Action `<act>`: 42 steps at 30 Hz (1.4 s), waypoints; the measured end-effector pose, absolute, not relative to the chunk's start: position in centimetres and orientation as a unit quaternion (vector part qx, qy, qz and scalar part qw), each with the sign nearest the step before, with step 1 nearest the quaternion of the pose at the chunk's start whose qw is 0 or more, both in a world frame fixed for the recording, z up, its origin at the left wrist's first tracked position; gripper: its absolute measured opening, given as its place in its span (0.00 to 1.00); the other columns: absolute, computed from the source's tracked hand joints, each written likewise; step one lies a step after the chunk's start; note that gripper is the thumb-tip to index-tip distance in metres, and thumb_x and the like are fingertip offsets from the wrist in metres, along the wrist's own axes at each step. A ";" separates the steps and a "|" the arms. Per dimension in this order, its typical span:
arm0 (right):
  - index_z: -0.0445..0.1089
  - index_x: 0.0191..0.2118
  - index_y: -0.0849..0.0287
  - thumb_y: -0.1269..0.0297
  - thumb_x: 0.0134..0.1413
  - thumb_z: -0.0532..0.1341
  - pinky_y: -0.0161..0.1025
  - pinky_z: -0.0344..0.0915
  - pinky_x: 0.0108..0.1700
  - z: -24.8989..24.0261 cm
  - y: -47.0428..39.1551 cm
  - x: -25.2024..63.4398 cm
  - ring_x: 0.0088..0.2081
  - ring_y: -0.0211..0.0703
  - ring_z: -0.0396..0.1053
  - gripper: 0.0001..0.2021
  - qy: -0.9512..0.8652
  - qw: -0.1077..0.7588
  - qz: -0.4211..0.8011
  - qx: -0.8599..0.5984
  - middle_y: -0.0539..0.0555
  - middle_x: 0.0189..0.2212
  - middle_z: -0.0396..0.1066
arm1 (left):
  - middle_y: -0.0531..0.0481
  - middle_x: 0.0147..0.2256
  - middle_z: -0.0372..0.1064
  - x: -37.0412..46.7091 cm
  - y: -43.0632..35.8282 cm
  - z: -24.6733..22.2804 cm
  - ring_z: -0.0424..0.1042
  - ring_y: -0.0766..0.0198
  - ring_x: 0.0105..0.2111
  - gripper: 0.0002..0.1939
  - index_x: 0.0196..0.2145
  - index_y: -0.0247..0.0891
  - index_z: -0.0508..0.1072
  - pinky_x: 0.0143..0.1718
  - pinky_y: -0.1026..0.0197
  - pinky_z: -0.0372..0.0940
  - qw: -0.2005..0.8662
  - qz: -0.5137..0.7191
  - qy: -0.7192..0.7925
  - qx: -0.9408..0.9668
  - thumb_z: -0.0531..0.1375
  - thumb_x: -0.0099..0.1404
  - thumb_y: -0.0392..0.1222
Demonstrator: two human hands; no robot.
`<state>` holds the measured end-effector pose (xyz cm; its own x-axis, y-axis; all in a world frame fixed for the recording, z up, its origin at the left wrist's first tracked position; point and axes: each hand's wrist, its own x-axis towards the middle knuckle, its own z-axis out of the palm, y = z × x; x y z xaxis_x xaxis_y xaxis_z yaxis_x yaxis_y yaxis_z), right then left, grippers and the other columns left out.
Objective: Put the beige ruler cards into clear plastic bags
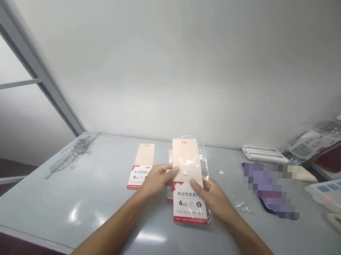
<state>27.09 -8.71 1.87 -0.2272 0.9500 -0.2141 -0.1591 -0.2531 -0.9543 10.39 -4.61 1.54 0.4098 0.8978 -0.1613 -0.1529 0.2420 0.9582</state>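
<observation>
A clear plastic pouch (202, 156) with a printed card (189, 155) inside is held upright between my two hands. The card is pale pink above and white with red below, and a round white snap (185, 173) shows at its middle. My left hand (159, 178) grips the left edge, thumb in front. From the right, my right hand (212, 196) pinches the pouch, its thumb across the front. One similar card (145, 154) lies on the table beside my left hand; another (170, 158) is mostly hidden behind the pouch.
Clear rulers (72, 154) lie on the grey table (55, 201) at left. To the right are a white device (264, 154), a blurred-out purple item (267, 189), a water bottle (315, 140), a white power strip (331, 193), a small white piece (221, 172) and clear film (243, 206).
</observation>
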 end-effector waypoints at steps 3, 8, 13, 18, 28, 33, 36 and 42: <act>0.64 0.48 0.58 0.50 0.46 0.60 0.47 0.68 0.38 1.6 -8.6 27.0 0.37 0.52 0.71 0.25 -0.434 0.429 0.641 -0.466 0.58 0.39 0.72 | 0.48 0.24 0.69 10.2 -4.6 1.6 0.67 0.65 0.24 0.19 0.25 0.34 0.71 0.29 0.60 0.62 0.684 0.378 0.374 0.499 0.55 0.56 0.55; 0.63 0.48 0.57 0.51 0.47 0.59 0.47 0.67 0.40 1.4 -8.5 27.0 0.39 0.51 0.71 0.23 -0.433 0.461 0.601 -0.489 0.57 0.40 0.72 | 0.48 0.24 0.69 10.3 -4.4 0.6 0.67 0.66 0.23 0.17 0.24 0.33 0.72 0.27 0.62 0.60 0.656 0.369 0.428 0.501 0.60 0.51 0.53; 0.63 0.47 0.56 0.49 0.44 0.60 0.48 0.67 0.39 1.3 -8.5 27.0 0.39 0.54 0.71 0.24 -0.434 0.455 0.605 -0.488 0.57 0.39 0.72 | 0.49 0.22 0.68 10.7 -4.7 0.2 0.66 0.66 0.23 0.17 0.20 0.34 0.70 0.27 0.62 0.60 0.641 0.371 0.444 0.504 0.63 0.47 0.52; 0.64 0.45 0.58 0.49 0.44 0.60 0.49 0.67 0.39 1.1 -8.7 26.5 0.38 0.54 0.71 0.24 -0.422 0.455 0.595 -0.510 0.57 0.37 0.73 | 0.53 0.18 0.64 10.8 -4.8 0.2 0.64 0.68 0.20 0.17 0.17 0.35 0.65 0.24 0.64 0.59 0.607 0.390 0.461 0.516 0.64 0.46 0.51; 0.65 0.46 0.59 0.49 0.46 0.59 0.48 0.68 0.39 1.5 -8.7 27.1 0.38 0.52 0.71 0.23 -0.469 0.428 0.628 -0.449 0.57 0.37 0.73 | 0.48 0.26 0.69 10.4 -4.4 1.0 0.68 0.65 0.26 0.17 0.27 0.35 0.70 0.29 0.62 0.63 0.624 0.432 0.415 0.501 0.57 0.55 0.54; 0.65 0.46 0.58 0.48 0.44 0.60 0.47 0.67 0.39 0.7 -8.3 26.9 0.39 0.53 0.70 0.24 -0.441 0.478 0.583 -0.487 0.58 0.38 0.73 | 0.42 0.30 0.69 10.3 -4.2 1.5 0.68 0.63 0.28 0.28 0.33 0.32 0.73 0.26 0.62 0.63 0.680 0.439 0.367 0.457 0.49 0.57 0.61; 0.64 0.47 0.58 0.48 0.46 0.59 0.47 0.67 0.39 0.8 -8.3 26.9 0.40 0.53 0.70 0.25 -0.445 0.474 0.596 -0.472 0.58 0.39 0.73 | 0.43 0.30 0.69 10.4 -4.3 1.6 0.67 0.64 0.28 0.24 0.32 0.33 0.73 0.26 0.62 0.62 0.685 0.421 0.348 0.483 0.53 0.56 0.59; 0.63 0.48 0.58 0.49 0.47 0.58 0.45 0.68 0.39 1.7 -8.8 26.8 0.39 0.51 0.71 0.24 -0.479 0.435 0.632 -0.427 0.57 0.39 0.72 | 0.51 0.23 0.65 10.7 -4.6 0.9 0.63 0.69 0.22 0.16 0.26 0.34 0.70 0.25 0.65 0.58 0.637 0.396 0.390 0.534 0.58 0.54 0.53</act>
